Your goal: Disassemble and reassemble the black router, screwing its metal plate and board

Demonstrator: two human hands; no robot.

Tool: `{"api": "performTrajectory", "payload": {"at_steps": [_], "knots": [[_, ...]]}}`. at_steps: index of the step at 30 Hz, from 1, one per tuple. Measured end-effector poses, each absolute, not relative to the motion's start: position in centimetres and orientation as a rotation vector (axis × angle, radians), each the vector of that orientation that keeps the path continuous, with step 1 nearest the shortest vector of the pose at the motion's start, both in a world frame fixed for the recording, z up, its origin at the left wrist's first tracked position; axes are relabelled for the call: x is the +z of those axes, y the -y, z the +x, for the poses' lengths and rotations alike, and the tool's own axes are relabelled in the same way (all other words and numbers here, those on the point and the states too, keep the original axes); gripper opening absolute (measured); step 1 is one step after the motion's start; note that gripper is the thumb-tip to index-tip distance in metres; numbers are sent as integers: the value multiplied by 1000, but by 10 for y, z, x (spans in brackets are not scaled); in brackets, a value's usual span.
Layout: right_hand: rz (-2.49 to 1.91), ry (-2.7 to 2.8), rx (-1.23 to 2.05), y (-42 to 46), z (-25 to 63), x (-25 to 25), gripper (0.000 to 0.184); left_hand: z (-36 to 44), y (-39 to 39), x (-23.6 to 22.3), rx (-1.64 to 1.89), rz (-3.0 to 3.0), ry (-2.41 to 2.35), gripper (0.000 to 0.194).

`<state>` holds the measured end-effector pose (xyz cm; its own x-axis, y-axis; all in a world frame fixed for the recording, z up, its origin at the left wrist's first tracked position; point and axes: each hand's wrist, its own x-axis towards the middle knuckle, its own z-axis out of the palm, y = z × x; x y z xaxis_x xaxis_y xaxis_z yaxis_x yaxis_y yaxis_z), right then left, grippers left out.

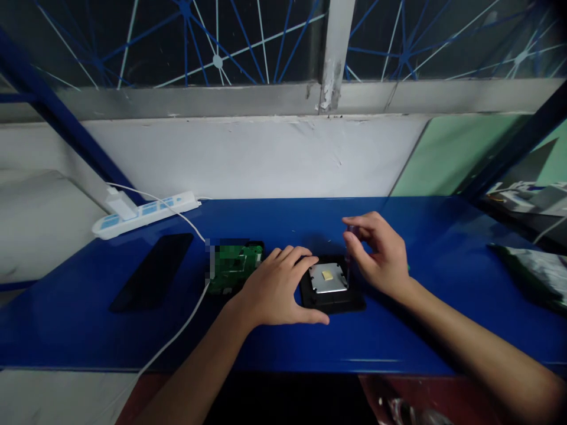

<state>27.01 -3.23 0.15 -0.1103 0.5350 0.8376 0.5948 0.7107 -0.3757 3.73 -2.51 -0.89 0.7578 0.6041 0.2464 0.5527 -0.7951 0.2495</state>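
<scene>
My left hand (279, 286) spans the left side of a black plastic housing (339, 306), fingers at its far left corner and thumb along its near edge, bracing it on the table. On the housing lies a square silver metal plate (319, 282) with a small yellowish pad (327, 275) near its middle. My right hand (381, 254) is closed on a thin screwdriver (349, 257) with a purplish, see-through handle. The screwdriver stands upright, its tip down at the plate's right edge. Left of my left hand is a green circuit board (237, 265), partly covered by that hand.
A dark flat slab (153, 271) lies on the blue table (283, 348) at the left. Behind it sits a white power strip (148, 213) with a plugged-in adapter. A white cable (177, 336) runs over the front edge. A shiny bag (538, 271) lies at the right.
</scene>
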Motion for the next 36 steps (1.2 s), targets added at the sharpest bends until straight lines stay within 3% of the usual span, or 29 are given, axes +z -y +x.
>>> {"api": "performTrajectory", "payload": {"at_steps": [36], "knots": [[-886, 1728, -92, 36, 272, 4, 27, 37, 26, -10, 430, 2797, -940, 102]]}}
